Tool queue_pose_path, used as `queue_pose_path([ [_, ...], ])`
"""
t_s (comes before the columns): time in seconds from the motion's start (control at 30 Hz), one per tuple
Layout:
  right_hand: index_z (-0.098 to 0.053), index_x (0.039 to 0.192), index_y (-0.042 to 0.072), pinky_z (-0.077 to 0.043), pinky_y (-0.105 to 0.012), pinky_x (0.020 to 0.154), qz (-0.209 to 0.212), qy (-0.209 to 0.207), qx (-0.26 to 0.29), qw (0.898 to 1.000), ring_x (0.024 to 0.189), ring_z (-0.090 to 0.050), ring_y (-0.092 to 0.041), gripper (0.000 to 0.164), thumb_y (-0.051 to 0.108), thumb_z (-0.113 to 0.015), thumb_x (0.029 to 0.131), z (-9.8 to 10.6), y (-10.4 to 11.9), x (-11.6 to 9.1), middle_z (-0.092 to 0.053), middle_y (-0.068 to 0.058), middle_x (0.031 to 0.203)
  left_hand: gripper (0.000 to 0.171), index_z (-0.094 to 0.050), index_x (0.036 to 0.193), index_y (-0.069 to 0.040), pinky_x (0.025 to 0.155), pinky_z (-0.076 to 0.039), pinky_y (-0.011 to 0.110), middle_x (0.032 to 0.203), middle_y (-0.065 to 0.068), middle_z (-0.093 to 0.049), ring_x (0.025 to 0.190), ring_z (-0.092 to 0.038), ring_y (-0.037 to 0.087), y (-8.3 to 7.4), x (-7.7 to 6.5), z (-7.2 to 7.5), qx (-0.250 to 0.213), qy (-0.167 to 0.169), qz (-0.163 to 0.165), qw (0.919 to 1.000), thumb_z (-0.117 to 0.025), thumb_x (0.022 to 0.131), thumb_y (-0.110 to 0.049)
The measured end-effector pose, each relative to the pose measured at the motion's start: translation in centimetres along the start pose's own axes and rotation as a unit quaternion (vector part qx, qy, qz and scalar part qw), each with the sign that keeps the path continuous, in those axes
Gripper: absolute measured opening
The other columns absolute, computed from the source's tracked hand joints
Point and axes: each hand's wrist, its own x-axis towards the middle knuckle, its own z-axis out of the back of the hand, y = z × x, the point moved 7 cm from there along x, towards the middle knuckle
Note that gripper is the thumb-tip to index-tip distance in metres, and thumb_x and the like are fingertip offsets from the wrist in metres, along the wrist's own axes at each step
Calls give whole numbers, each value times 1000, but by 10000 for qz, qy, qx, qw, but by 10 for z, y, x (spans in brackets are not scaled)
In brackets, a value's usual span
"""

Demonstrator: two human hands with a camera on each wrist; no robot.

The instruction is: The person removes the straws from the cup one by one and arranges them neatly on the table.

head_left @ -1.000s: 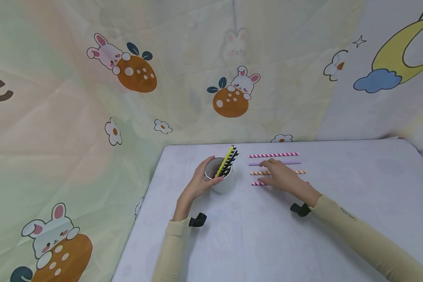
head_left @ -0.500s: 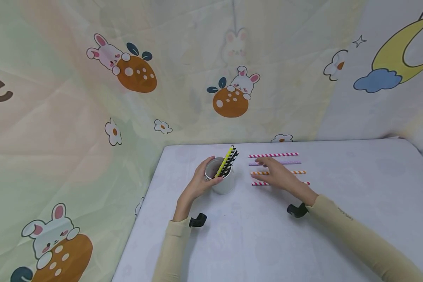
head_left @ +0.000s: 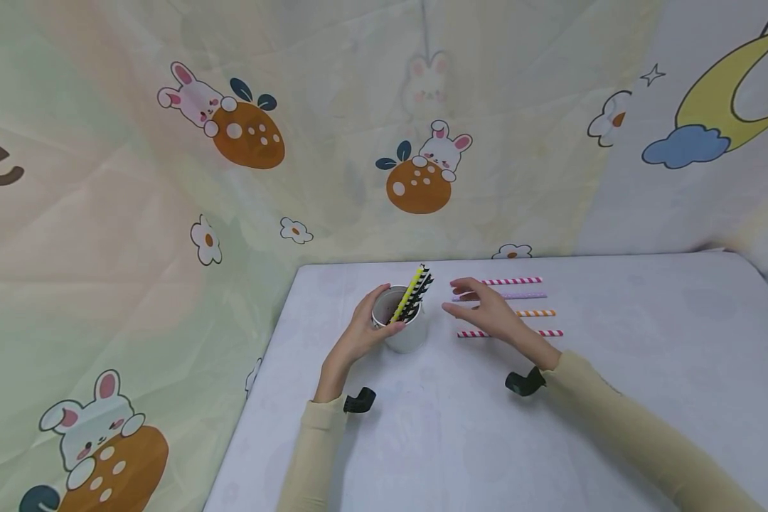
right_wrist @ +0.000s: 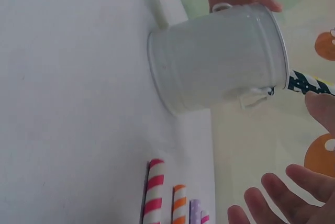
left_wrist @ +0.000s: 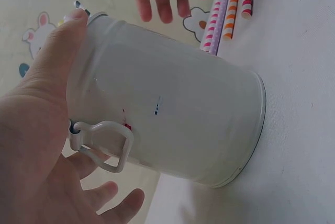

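A white metal bucket point(head_left: 409, 341) stands upright on the table, my left hand point(head_left: 363, 327) gripping it around the rim with thumb and fingers on opposite sides. Leaning in it are a yellow paper straw point(head_left: 406, 295) and black-and-white patterned straws point(head_left: 424, 286). My right hand point(head_left: 494, 313), fingers spread and holding nothing, hovers between the bucket and a row of straws. That row has a pink-striped straw point(head_left: 515, 281), a purple straw point(head_left: 530, 295), an orange-striped straw point(head_left: 539, 313) and a nearer red-striped straw point(head_left: 472, 333), partly hidden by the hand. Small wire handle loops point(left_wrist: 125, 153) sit on the bucket's sides.
The table point(head_left: 646, 334) has a white cover. Behind it and at the left hangs a cloth backdrop point(head_left: 333, 142) printed with rabbits, flowers and a moon. A black wrist mount point(head_left: 360, 400) sticks out from the left sleeve, another black mount point(head_left: 525, 382) from the right.
My right hand has moved left from over the straws toward the bucket, uncovering more of their right ends. The left hand, bucket and straws have stayed in place.
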Motion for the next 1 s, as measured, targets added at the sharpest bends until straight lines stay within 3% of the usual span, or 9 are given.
queue_pose_path([
  [0.17,-50,144,18,-51,-49,101,56,-85,421,9991,131,-55,-33,74,60,-70,86,-4,8,3,-55,-9,145,85,-32,155,-34,117,-27,61,159,4,-34,148,-29,29,0,0,0,12,-15,20,10000,-79,85,-44],
  [0.4,-54,139,17,-55,-47,96,295,-124,837,9960,126,-58,-32,58,45,-72,92,-10,19,7,-58,-8,139,86,-32,155,-34,116,-26,61,160,4,-34,148,-29,30,0,-1,0,-49,-20,40,10000,-79,84,-45],
  [0.63,-57,135,15,-52,-48,100,398,-200,924,9947,123,-61,-30,54,43,-71,92,-14,32,8,-62,-9,134,86,-32,155,-36,117,-26,60,159,2,-34,148,-29,27,0,-1,0,-95,-13,73,9999,-79,83,-47],
  [1.0,-59,129,11,-54,-49,96,403,-381,959,9938,119,-63,-32,46,36,-72,93,-23,45,15,-66,-13,126,87,-31,155,-36,117,-26,62,160,2,-34,149,-28,28,0,-1,0,-68,20,-6,10000,-77,83,-52],
])
